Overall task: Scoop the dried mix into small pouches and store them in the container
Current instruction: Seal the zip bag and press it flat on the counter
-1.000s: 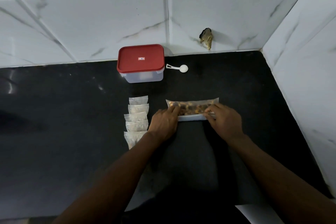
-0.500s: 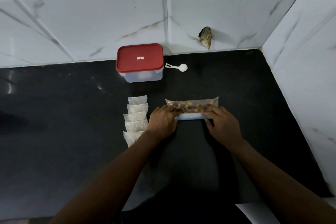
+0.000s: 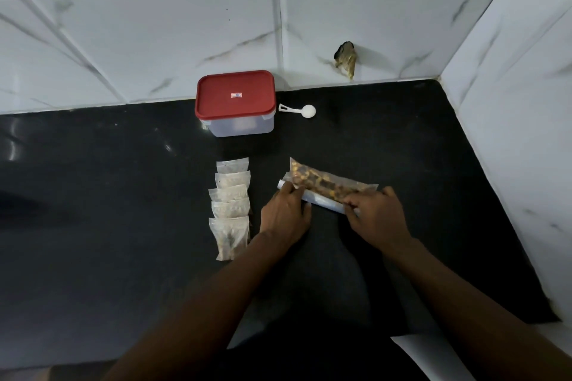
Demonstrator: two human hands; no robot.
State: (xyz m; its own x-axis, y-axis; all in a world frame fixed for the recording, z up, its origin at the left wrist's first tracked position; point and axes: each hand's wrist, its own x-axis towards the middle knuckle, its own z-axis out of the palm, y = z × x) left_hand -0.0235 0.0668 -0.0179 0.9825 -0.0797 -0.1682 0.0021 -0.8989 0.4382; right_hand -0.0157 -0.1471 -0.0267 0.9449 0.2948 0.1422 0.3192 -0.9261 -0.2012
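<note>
And the bag of dried mix (image 3: pixel 328 186) has swung round since a moment ago, its left end now tipped toward the wall on the black counter (image 3: pixel 108 195). The red-lidded container (image 3: pixel 236 102) sits shut at the back, lid on. Five small pouches (image 3: pixel 231 204) lie in a row left of the bag. Left hand (image 3: pixel 284 216) and right hand (image 3: pixel 376 219) each pinch the bag's rolled near edge. Looks like opening the bag; next comes reaching for the white scoop (image 3: pixel 298 110).
</note>
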